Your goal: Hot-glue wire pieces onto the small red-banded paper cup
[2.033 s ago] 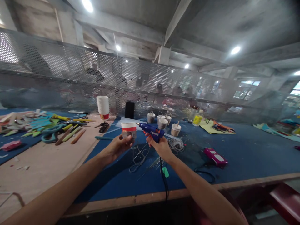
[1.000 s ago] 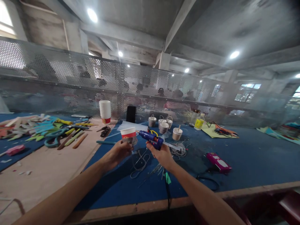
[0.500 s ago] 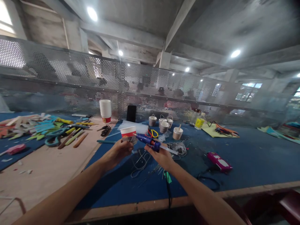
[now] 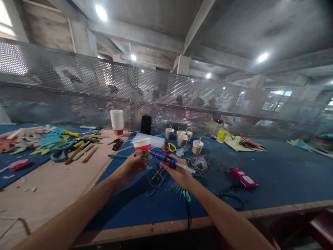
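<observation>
My left hand [image 4: 130, 167] holds a paper cup [image 4: 142, 145] with a red band, upright, above the blue table [image 4: 273, 173]. My right hand [image 4: 179, 173] grips a blue hot glue gun [image 4: 163, 158], its nozzle pointing left at the lower side of the cup. A clear glue stick pokes out of the gun's back. The gun's black cord [image 4: 187, 211] runs down over the table's front edge. Loose grey string [image 4: 156, 175] lies on the table under both hands.
Several small cups with string handles [image 4: 182, 138] stand behind the hands, by yellow-handled scissors [image 4: 169, 147], a yellow bottle [image 4: 221, 134] and a black phone [image 4: 146, 125]. A stack of paper cups [image 4: 117, 122] and coloured sticks [image 4: 65, 147] lie left. A pink device [image 4: 244, 179] lies right.
The glue gun has tipped from upright to lying nearly flat, and its nozzle has dropped and come up against the cup. The cup has stayed in my left hand.
</observation>
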`<state>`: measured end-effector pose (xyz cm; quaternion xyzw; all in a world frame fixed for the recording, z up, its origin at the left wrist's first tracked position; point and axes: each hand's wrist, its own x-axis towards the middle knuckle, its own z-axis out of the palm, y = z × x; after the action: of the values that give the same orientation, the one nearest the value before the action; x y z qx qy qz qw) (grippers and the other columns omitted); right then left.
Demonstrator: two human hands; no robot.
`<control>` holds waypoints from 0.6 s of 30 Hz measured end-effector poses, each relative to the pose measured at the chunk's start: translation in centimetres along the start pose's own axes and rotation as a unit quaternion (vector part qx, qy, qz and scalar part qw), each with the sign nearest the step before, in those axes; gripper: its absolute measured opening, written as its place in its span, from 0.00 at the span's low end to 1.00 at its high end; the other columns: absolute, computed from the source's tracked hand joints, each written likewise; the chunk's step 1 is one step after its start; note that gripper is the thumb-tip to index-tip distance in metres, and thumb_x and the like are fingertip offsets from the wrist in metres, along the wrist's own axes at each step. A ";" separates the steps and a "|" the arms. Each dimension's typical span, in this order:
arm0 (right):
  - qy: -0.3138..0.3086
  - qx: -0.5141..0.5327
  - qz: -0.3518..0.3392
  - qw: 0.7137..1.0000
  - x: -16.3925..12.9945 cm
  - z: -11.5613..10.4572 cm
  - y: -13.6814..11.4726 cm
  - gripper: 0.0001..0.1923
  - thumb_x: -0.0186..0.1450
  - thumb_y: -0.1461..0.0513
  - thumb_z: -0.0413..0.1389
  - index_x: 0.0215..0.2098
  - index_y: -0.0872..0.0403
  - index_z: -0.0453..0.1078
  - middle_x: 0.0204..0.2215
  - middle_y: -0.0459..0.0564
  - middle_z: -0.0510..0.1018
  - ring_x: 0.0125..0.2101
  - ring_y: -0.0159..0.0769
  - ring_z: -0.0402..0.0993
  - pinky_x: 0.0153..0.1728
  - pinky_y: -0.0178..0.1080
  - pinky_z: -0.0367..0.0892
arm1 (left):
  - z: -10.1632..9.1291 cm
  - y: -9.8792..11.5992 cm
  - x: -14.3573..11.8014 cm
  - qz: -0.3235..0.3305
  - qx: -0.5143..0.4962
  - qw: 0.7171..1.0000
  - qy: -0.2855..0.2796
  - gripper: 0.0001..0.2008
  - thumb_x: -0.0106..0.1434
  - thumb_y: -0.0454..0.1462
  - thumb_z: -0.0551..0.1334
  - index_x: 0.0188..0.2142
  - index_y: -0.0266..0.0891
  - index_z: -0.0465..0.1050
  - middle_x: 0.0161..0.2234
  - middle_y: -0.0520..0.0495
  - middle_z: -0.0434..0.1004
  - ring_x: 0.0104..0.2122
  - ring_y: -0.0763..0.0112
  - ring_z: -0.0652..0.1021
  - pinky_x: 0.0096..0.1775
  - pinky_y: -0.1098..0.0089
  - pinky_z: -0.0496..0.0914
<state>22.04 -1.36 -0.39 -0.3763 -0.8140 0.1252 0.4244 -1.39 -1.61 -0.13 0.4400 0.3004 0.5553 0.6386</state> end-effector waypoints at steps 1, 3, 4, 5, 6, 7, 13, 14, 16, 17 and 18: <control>-0.004 -0.006 -0.002 1.000 0.0 0.0 0.1 0.13 0.69 0.51 0.58 0.37 0.52 0.71 0.26 0.45 0.76 0.26 0.36 0.74 0.27 0.35 0.64 | 0.1 0.0 0.0 0.002 0.003 1.000 -0.003 0.10 0.53 0.32 0.70 0.36 0.37 0.75 0.27 0.53 0.67 0.26 0.75 0.67 0.29 0.73 0.63; -0.007 -0.017 -0.005 1.000 0.0 0.0 0.1 0.13 0.69 0.51 0.57 0.37 0.51 0.71 0.26 0.45 0.77 0.26 0.36 0.74 0.27 0.35 0.63 | 0.2 0.1 -0.1 0.003 0.011 1.000 -0.010 0.09 0.53 0.32 0.69 0.35 0.37 0.74 0.27 0.52 0.67 0.26 0.75 0.67 0.28 0.73 0.62; -0.007 -0.018 -0.006 1.000 -0.1 0.0 0.1 0.13 0.69 0.50 0.57 0.37 0.51 0.71 0.26 0.45 0.77 0.27 0.36 0.74 0.27 0.35 0.63 | 0.2 0.1 -0.1 0.003 0.013 1.000 -0.011 0.09 0.53 0.32 0.69 0.35 0.37 0.74 0.27 0.52 0.67 0.26 0.75 0.67 0.29 0.73 0.62; -0.007 -0.015 -0.007 1.000 -0.1 -0.1 0.1 0.13 0.69 0.50 0.57 0.37 0.51 0.71 0.26 0.45 0.77 0.27 0.36 0.74 0.27 0.35 0.63 | 0.2 0.0 -0.1 0.003 0.013 1.000 -0.011 0.09 0.53 0.32 0.69 0.35 0.37 0.74 0.27 0.52 0.67 0.26 0.74 0.67 0.29 0.73 0.63; -0.006 -0.009 -0.008 1.000 -0.1 -0.1 0.1 0.13 0.69 0.50 0.57 0.37 0.51 0.71 0.26 0.45 0.77 0.27 0.36 0.74 0.28 0.35 0.63 | 0.2 0.0 -0.1 0.003 0.012 1.000 -0.011 0.09 0.54 0.32 0.69 0.35 0.37 0.74 0.27 0.53 0.67 0.26 0.74 0.67 0.29 0.73 0.63; -0.007 -0.002 -0.009 1.000 -0.1 -0.1 0.1 0.13 0.69 0.50 0.57 0.37 0.51 0.70 0.26 0.45 0.76 0.27 0.36 0.74 0.28 0.35 0.63 | 0.1 0.0 -0.1 0.003 0.013 1.000 -0.011 0.09 0.54 0.32 0.69 0.36 0.37 0.74 0.27 0.53 0.67 0.27 0.74 0.67 0.30 0.73 0.63; -0.014 0.020 0.006 1.000 -0.1 -0.1 0.0 0.13 0.69 0.50 0.57 0.36 0.51 0.70 0.26 0.44 0.77 0.26 0.35 0.73 0.28 0.34 0.64 | 0.3 0.1 -0.2 0.000 0.023 1.000 -0.012 0.10 0.53 0.33 0.69 0.36 0.37 0.73 0.28 0.53 0.67 0.27 0.74 0.67 0.30 0.73 0.64; -0.015 0.018 0.009 1.000 -0.1 -0.1 -0.1 0.13 0.68 0.50 0.57 0.36 0.51 0.70 0.26 0.44 0.77 0.26 0.35 0.74 0.28 0.34 0.64 | 0.3 0.1 -0.2 0.002 0.023 1.000 -0.014 0.10 0.53 0.33 0.69 0.35 0.37 0.73 0.28 0.53 0.67 0.27 0.74 0.67 0.31 0.73 0.64; -0.016 0.018 0.012 1.000 -0.1 -0.1 -0.1 0.13 0.68 0.50 0.58 0.36 0.52 0.70 0.26 0.44 0.77 0.26 0.35 0.74 0.28 0.34 0.64 | 0.4 0.2 -0.2 0.003 0.021 1.000 -0.017 0.10 0.53 0.33 0.70 0.35 0.37 0.73 0.28 0.53 0.66 0.27 0.75 0.66 0.30 0.73 0.64; -0.016 0.020 0.013 1.000 -0.1 -0.1 -0.1 0.13 0.68 0.50 0.57 0.36 0.52 0.70 0.26 0.44 0.77 0.26 0.35 0.74 0.28 0.34 0.64 | 0.4 0.2 -0.2 0.002 0.021 1.000 -0.016 0.10 0.52 0.33 0.70 0.35 0.37 0.73 0.28 0.53 0.66 0.26 0.75 0.66 0.30 0.73 0.63; -0.017 0.021 0.013 1.000 -0.1 -0.1 -0.1 0.13 0.68 0.50 0.57 0.36 0.52 0.70 0.26 0.44 0.77 0.26 0.35 0.74 0.27 0.34 0.63 | 0.4 0.2 -0.2 0.001 0.021 1.000 -0.014 0.10 0.53 0.33 0.69 0.35 0.37 0.74 0.28 0.53 0.66 0.26 0.75 0.66 0.30 0.73 0.64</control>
<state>22.09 -1.55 -0.32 -0.3752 -0.8135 0.1543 0.4166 -1.13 -1.92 0.18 0.4610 0.3031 0.5433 0.6328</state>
